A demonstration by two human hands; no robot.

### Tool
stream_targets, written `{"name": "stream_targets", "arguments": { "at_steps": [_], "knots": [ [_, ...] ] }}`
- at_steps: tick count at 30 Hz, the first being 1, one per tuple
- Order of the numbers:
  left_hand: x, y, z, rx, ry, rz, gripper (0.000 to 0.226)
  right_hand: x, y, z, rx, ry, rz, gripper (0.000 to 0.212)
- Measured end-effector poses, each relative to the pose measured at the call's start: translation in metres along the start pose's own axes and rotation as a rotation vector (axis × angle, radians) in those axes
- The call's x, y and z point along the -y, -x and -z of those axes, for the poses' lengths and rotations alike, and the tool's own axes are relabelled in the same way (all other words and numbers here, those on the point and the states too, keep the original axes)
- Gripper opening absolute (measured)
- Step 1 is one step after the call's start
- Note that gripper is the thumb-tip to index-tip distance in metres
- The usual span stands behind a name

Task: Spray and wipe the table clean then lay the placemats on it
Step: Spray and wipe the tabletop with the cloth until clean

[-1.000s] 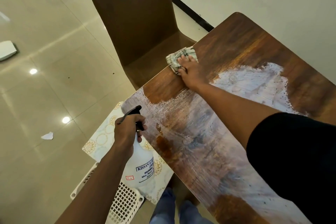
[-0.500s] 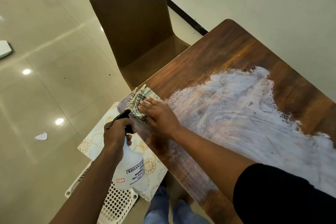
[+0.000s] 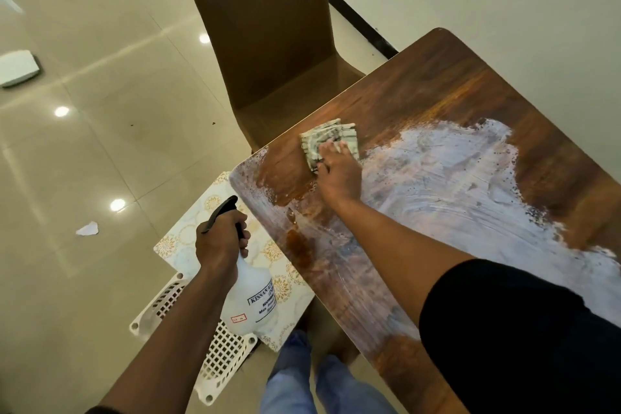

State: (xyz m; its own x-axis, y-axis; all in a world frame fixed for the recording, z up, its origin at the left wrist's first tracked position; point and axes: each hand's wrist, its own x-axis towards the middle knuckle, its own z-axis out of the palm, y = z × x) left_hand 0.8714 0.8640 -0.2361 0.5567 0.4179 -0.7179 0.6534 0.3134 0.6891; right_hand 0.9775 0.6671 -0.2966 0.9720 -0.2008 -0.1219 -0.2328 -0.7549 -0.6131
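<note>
The brown wooden table (image 3: 447, 91) carries a wide white smear of wet spray across its middle. My right hand (image 3: 337, 171) presses a folded checked cloth (image 3: 327, 141) flat on the tabletop near its left edge. Off the table's corner, my left hand (image 3: 220, 240) grips the neck of a white spray bottle (image 3: 250, 296) with a black trigger. Under the bottle, patterned white and gold placemats (image 3: 201, 212) lie on a white lattice basket (image 3: 218, 356) on the floor.
A brown chair (image 3: 268, 30) stands against the table's left edge, just beyond the cloth. A scrap of white paper (image 3: 87, 229) and a white object (image 3: 16, 68) lie on the glossy tiled floor. A wall runs along the far side of the table.
My right hand has slid the cloth from the table's near left corner back away from me along the left edge. The left hand with the bottle has stayed roughly in place.
</note>
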Motion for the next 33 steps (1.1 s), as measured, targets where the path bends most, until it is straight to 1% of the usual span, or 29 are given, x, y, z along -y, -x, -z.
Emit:
{"name": "stream_targets", "arguments": {
  "at_steps": [2,3,5,7,10,11,13,15,18,22,24,26,28,30,33],
  "knots": [
    [0.002,0.002,0.004,-0.024,0.009,-0.006,0.029,0.014,0.022,-0.016,0.062,0.026,0.089,0.040],
    [0.003,0.003,0.004,-0.023,0.006,-0.012,0.029,0.021,0.036,-0.021,0.074,0.027,0.157,0.037],
    [0.007,0.003,0.007,-0.042,-0.012,-0.012,0.021,0.034,0.067,-0.033,0.109,0.024,0.337,0.033],
    [0.008,0.003,0.009,-0.052,-0.031,-0.002,0.015,0.037,0.089,-0.043,0.175,0.053,0.506,0.036],
    [0.010,0.002,0.010,-0.048,-0.046,0.019,0.020,0.026,0.083,-0.040,0.226,0.068,0.602,0.041],
    [0.010,0.001,0.010,-0.042,-0.048,0.031,0.018,0.024,0.076,-0.036,0.238,0.077,0.622,0.041],
    [0.012,0.001,0.012,-0.008,-0.049,0.061,0.012,0.020,0.059,-0.028,0.243,0.113,0.612,0.042],
    [0.013,0.000,0.014,0.039,-0.050,0.070,0.008,0.018,0.038,-0.024,0.182,0.116,0.485,0.042],
    [0.018,0.003,0.021,0.079,-0.066,0.059,0.010,0.024,0.017,-0.026,0.082,0.086,0.269,0.046],
    [0.023,0.005,0.032,0.081,-0.046,0.057,0.016,0.051,0.029,-0.045,-0.006,0.122,0.191,0.052],
    [0.024,0.005,0.037,0.066,-0.040,0.056,0.016,0.067,0.043,-0.057,0.027,0.122,0.260,0.054],
    [0.024,0.005,0.039,0.062,-0.032,0.042,0.019,0.080,0.053,-0.069,0.092,0.137,0.405,0.057],
    [0.024,0.003,0.038,0.043,-0.036,0.042,0.016,0.088,0.059,-0.078,0.191,0.168,0.520,0.059],
    [0.023,0.003,0.037,0.033,-0.050,0.043,0.015,0.087,0.058,-0.080,0.269,0.199,0.574,0.058],
    [0.020,0.005,0.033,0.062,-0.054,0.032,0.006,0.074,0.048,-0.067,0.280,0.211,0.635,0.051]
  ]
}}
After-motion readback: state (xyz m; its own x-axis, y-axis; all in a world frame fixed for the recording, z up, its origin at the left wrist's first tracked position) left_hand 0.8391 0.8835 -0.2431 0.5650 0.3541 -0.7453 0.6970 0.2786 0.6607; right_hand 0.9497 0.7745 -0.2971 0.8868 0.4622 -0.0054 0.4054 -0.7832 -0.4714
